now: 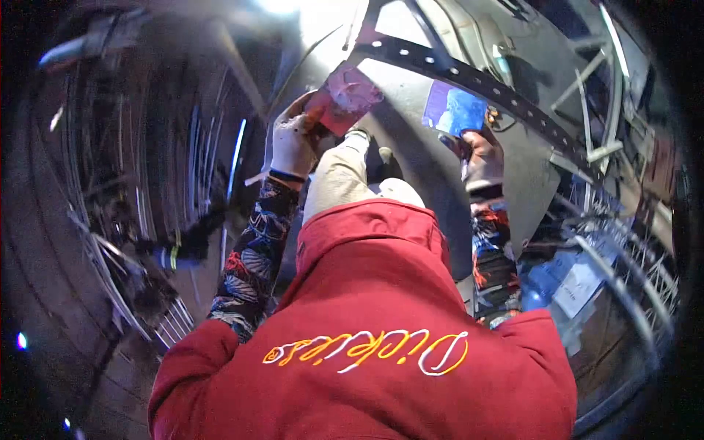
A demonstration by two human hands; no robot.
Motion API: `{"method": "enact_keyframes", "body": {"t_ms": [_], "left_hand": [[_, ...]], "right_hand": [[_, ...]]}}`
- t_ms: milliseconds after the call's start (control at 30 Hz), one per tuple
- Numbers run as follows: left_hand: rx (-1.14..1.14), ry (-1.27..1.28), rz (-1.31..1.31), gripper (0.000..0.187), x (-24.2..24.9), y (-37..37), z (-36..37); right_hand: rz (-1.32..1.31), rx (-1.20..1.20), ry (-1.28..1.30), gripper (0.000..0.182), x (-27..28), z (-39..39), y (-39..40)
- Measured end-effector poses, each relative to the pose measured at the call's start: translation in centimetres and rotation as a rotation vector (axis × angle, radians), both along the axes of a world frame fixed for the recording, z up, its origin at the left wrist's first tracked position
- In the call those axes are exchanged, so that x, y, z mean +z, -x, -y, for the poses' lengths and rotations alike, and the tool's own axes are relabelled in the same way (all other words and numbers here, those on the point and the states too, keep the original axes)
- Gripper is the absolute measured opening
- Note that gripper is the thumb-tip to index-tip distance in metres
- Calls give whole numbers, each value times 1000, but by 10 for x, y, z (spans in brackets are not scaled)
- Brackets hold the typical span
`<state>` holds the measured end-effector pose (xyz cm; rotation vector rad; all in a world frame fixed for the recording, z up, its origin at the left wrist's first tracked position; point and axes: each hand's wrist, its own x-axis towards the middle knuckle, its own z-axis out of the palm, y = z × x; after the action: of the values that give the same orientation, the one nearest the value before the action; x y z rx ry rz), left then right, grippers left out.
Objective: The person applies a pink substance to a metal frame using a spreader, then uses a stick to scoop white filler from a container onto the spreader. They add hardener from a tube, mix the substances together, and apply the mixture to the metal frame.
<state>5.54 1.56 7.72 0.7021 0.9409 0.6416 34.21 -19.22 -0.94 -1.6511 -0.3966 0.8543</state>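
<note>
In the head view my left hand [292, 143], in a pale glove, is raised left of centre. Its fingers close on the edge of a flat, square reddish plate [352, 97] with a blotchy, shiny face. On the other side my right hand [484, 155], also gloved, grips a flat blue-violet plate [456, 110] by its lower right corner. The two plates are apart, held up at similar height in front of my legs [341, 176]. A dark perforated metal bar [477, 77] runs just behind the blue-violet plate.
Blurred metal rods and frames [169, 169] fill the left side. To the right are more metal bars [623, 279] and a blue item with a white label [578, 287]. Strong light falls on a grey surface [411, 95] ahead.
</note>
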Motion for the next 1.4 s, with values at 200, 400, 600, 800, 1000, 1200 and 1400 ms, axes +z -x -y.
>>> {"method": "enact_keyframes", "body": {"t_ms": [200, 400, 600, 800, 1000, 1200, 1400], "left_hand": [[-335, -300, 90, 44, 31, -90, 15], [-469, -143, 231, 36, 74, -137, 39], [-771, -359, 56, 37, 90, -187, 47], [-933, -403, 103, 37, 76, -228, 53], [-1052, -478, 296, 37, 73, -239, 84], [-1185, -799, 371, 41, 31, -239, 112], [-1333, -967, 374, 32, -43, -226, 125]], "right_hand": [[-495, -371, -178, 27, 116, 30, 38], [-412, -839, -412, 29, 143, 46, 80], [-419, -1103, -316, 24, 173, 42, 75], [-475, -1294, -426, 35, 167, 44, 76], [-459, -1363, -611, 31, 148, 54, 86], [357, -836, -117, 35, 26, 90, 97], [551, -697, 434, 30, 10, 100, 104]]}}
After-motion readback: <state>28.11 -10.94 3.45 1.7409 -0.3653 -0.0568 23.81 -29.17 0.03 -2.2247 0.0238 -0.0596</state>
